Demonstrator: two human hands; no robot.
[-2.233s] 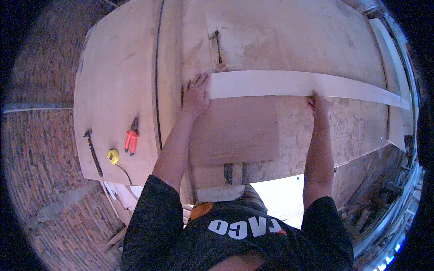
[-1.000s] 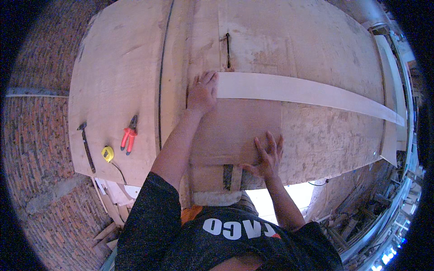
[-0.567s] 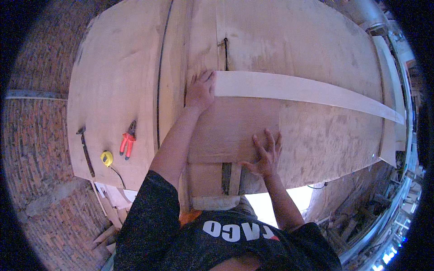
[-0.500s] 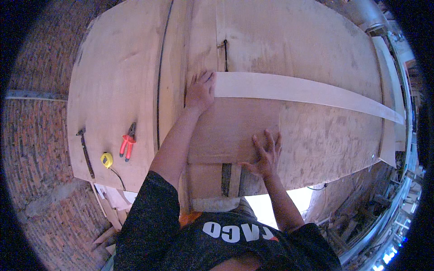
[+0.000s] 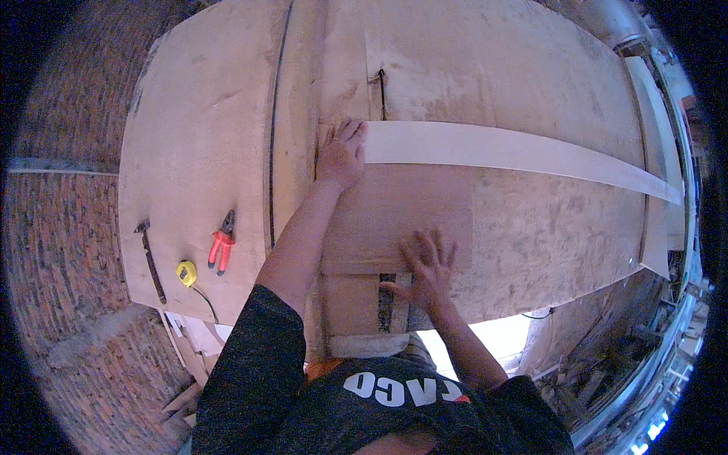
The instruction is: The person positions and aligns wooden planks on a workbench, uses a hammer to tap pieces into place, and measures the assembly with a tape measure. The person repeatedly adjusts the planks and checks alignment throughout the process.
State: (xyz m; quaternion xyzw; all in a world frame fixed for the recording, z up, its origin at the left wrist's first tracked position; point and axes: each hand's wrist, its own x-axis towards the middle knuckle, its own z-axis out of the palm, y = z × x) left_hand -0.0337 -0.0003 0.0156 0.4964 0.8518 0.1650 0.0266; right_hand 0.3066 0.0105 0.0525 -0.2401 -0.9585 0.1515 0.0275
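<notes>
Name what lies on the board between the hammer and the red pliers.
In the head view, a yellow tape measure lies between the hammer and the red pliers, near their lower ends, on the plywood board.

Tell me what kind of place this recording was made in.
Probably a woodworking or construction site. A person works at a bench of large plywood sheets, the left hand pressing the end of a long pale strip. Red-handled pliers, a yellow tape measure and a brick wall fit that.

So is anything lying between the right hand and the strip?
Nothing visible. The right hand lies flat near the plywood's near edge; only bare plywood separates it from the strip, which the left hand touches at its end.
</notes>
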